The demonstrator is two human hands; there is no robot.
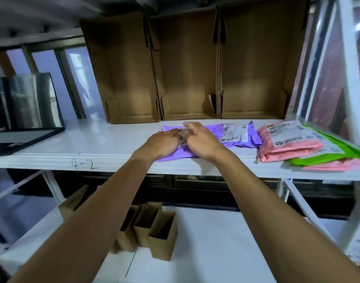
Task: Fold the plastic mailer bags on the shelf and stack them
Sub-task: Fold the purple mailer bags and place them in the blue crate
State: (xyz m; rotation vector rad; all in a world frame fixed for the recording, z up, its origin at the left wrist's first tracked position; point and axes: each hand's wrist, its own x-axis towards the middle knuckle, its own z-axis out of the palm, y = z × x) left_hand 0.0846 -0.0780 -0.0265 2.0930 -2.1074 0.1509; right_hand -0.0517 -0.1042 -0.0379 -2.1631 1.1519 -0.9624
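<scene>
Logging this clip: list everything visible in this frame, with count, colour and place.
shelf: one, white, "4-2" written on its front edge, across the middle.
purple mailer: one or two, cannot tell, purple, shelf centre, partly under the hands.
pink mailers: a stack, pink, right of the purple mailer.
green mailer: one, green, far right, among the pink ones.
cardboard boxes: three, brown, open, along the shelf's back.
black case: one, black, shelf's left end.
small cardboard boxes: three, brown, lower shelf.
left hand: one, on the purple mailer.
right hand: one, on the purple mailer, beside the left.
</scene>
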